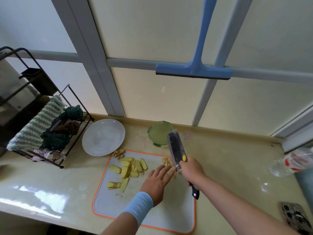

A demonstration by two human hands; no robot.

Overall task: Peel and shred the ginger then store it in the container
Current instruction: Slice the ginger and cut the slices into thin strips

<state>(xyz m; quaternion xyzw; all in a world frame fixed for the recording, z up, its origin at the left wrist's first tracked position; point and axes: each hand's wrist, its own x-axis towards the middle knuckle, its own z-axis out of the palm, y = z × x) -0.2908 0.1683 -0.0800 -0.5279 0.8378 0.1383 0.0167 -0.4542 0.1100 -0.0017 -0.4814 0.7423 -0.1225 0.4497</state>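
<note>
Centre frame: right hand [191, 170] clasps the black-handled steel cleaver [177, 148], blade raised; left hand [157, 180] lies flat, fingers straight, holding nothing, tips just beside the blade heel. Peeled yellow ginger slices [130, 167] lie left of centre on the orange-rimmed white cutting board [101, 192]; green lidded container [159, 133] behind it. Risk: a descending blade nicks those fingertips; loose slices may skid.

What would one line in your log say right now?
step: slicing | right hand: grips black-handled cleaver | left hand: flat, fingers by blade | yellow peeled ginger slices: on orange-rimmed white cutting board | green round container: behind board
</note>
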